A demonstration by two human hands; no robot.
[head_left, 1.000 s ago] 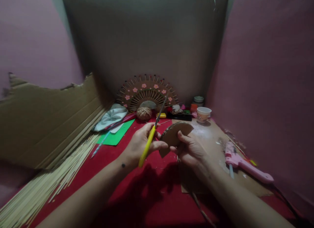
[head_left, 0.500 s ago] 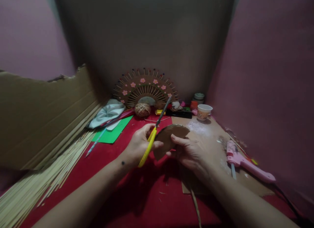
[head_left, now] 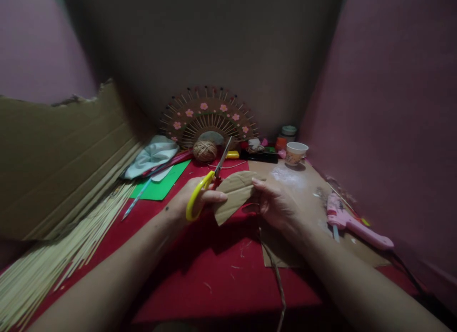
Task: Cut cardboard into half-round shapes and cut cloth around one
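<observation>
My left hand [head_left: 194,198] grips yellow-handled scissors [head_left: 209,183], whose blades point up and away toward the back wall. A half-round piece of brown cardboard [head_left: 233,195] is pinched in my right hand [head_left: 274,206] by its right edge, just right of the scissors. Both hands hover above the red table cover [head_left: 214,270], close together. A thin strand of twine [head_left: 276,279] hangs down below the right hand.
A bundle of bamboo sticks [head_left: 60,248] and a cardboard sheet [head_left: 53,155] lie at left. At the back stand a decorated fan [head_left: 209,117], a twine ball [head_left: 204,151], green paper [head_left: 160,185], a cup [head_left: 295,153]. A pink glue gun [head_left: 352,225] rests at right.
The scissors handle has swung up and the blades now tilt more upright. The cardboard piece has turned flatter toward me. The view has shifted slightly down.
</observation>
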